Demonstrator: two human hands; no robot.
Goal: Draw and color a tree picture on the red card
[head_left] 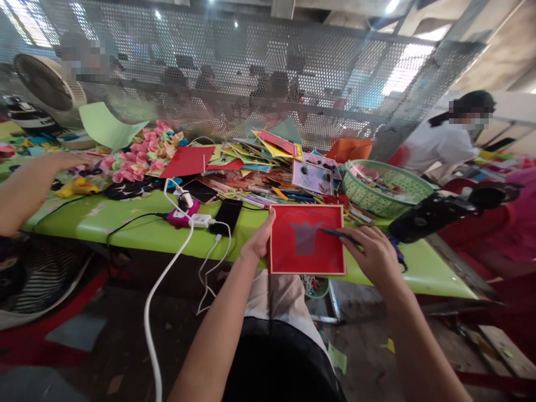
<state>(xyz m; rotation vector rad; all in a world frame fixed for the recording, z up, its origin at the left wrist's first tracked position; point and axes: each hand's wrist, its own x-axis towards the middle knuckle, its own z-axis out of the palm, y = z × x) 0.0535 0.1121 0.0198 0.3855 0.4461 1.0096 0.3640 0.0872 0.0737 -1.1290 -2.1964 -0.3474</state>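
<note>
through the head camera, i have my left hand gripping the left edge of a red framed board, which is at the front edge of the green table; i can't tell whether it rests there. my right hand is closed around a dark pen, its tip by the right side of the board's purple shape. a black phone lies to the left, a green basket behind right.

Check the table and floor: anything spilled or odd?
Paper scraps lie on the floor at right, as if dropped. The thick white cable runs off the table's edge, where it might snag. The red frame in the left hand shows no clear damage.
</note>
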